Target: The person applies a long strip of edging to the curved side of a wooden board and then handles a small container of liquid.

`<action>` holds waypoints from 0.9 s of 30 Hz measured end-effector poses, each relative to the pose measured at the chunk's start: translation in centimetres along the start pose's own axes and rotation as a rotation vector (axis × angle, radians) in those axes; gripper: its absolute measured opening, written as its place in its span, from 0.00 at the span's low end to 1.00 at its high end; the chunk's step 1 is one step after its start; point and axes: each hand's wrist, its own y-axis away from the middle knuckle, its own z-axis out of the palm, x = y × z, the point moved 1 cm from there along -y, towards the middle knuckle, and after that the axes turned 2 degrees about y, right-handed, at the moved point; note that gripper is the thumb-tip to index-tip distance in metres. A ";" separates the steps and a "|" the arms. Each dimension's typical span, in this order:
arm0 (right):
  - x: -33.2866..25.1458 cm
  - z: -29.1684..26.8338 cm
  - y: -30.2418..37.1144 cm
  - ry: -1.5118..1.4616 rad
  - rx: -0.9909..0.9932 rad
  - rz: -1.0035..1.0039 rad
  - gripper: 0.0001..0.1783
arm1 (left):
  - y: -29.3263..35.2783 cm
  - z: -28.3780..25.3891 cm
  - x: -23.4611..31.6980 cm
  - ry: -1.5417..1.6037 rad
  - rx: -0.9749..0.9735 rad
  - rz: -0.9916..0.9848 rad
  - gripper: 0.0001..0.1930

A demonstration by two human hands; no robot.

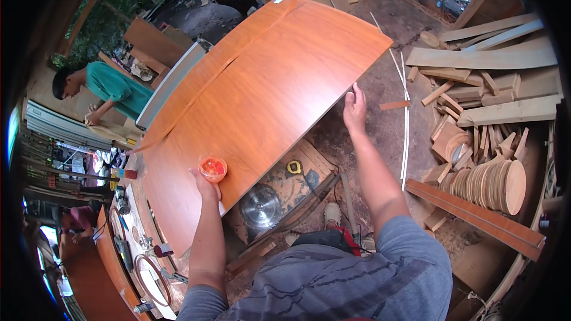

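Note:
A large wood-grain board (279, 77) with a glossy orange-brown face spans the middle, tilted in front of me. My right hand (355, 110) grips its right edge, thumb up along the side, the other fingers mostly hidden. My left hand (205, 185) is over the board's near left part, its fingers curled around a small clear plastic cup (213, 169) with orange-red contents. The cup partly hides these fingers. A long thin brown strip (229, 66) runs across the board's far side, past both ends.
Below the board, a round saw blade (261, 205) and a yellow tape measure (294, 167) are on a worktable. Offcuts (476, 92) and stacked wooden discs (485, 187) lie at right. A co-worker in green (116, 89) works at left. White strips (405, 119) lie on the floor.

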 end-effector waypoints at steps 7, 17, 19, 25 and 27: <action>2.0 -0.7 -3.2 -0.216 0.033 0.171 0.39 | -0.5 -1.1 -0.7 0.031 -0.018 -0.009 0.39; 2.5 1.1 -4.4 -0.246 -0.017 0.156 0.49 | -0.8 -1.2 -0.8 0.028 -0.046 -0.003 0.38; 2.4 1.0 -4.1 -0.223 -0.029 0.159 0.49 | -0.8 -1.4 -0.9 0.025 -0.045 -0.003 0.38; 2.2 0.7 -2.8 -0.191 -0.038 0.149 0.51 | -0.6 -0.9 -1.0 0.010 -0.038 0.005 0.39; 1.7 0.9 -2.0 -0.202 -0.034 0.129 0.52 | -0.7 -1.0 -1.1 0.001 -0.033 0.013 0.39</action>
